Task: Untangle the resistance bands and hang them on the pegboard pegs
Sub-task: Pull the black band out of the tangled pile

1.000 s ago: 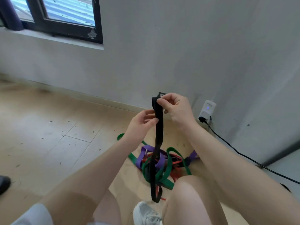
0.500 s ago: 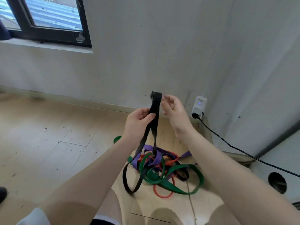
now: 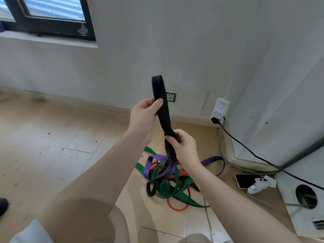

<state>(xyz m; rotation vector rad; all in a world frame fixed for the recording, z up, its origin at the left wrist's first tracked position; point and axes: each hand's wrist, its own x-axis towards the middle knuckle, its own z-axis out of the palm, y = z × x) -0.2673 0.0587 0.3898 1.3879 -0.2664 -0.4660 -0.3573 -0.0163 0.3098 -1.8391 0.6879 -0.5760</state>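
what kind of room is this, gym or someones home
Most likely a room in a home or small flat, not a fitted gym: bare painted wall, worn wood-look floor, a phone charging beside a wall plug, no pegboard in view.

Light wood-look floor (image 3: pixel 52 146), kinda scuffed. Green band (image 3: pixel 182 195), purple band (image 3: pixel 213 160) and orange band (image 3: pixel 177 207) lie tangled near the wall edge; a phone (image 3: pixel 247 180) sits by the corner.

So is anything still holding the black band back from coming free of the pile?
Yes. Both hands grip the black band, left hand above right hand, but its lower loop still runs through the green band and purple band on the floor. No pegboard is in view.
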